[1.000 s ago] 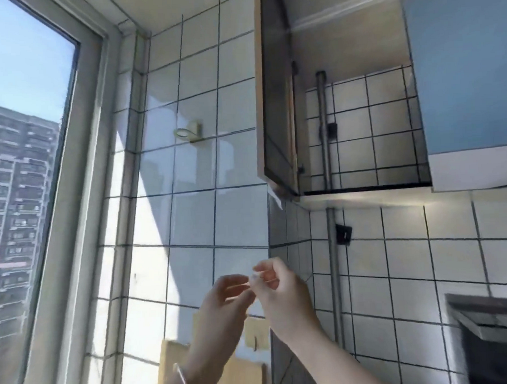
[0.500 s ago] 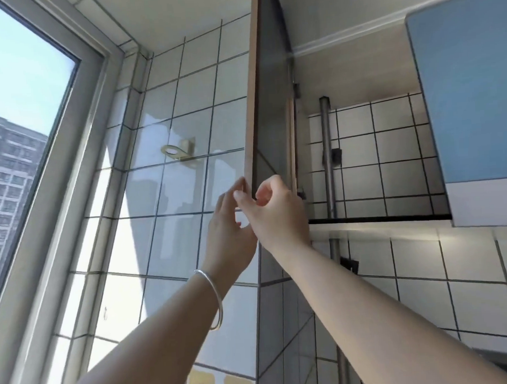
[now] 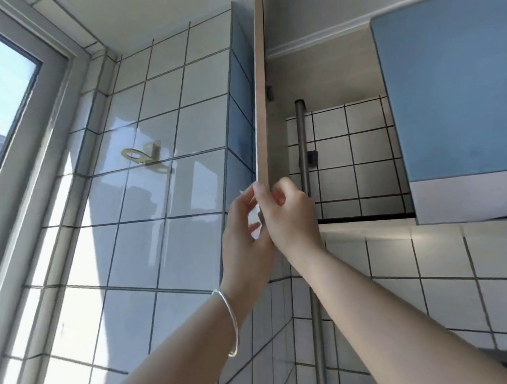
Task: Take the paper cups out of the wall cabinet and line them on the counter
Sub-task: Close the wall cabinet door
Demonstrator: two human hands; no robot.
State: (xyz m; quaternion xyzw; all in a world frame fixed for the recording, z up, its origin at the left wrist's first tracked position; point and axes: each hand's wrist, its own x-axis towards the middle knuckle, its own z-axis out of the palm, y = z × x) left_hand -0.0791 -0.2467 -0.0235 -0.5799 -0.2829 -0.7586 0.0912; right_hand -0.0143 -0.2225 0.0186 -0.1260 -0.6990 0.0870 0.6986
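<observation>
Your right hand pinched the lower corner of the open cabinet door, with your left hand just beside it, fingers spread. A bracelet circled the left wrist. Behind your hands, a metal pipe ran up inside the wall cabinet.

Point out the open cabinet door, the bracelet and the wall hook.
cabinet door (image 3: 261, 103): head view, its pale near edge.
bracelet (image 3: 231, 322): head view, band across the left wrist.
wall hook (image 3: 140, 155): head view, its ring.

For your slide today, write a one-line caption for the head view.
Both hands, left hand and right hand, meet at the open cabinet door; no paper cups visible inside.
</observation>
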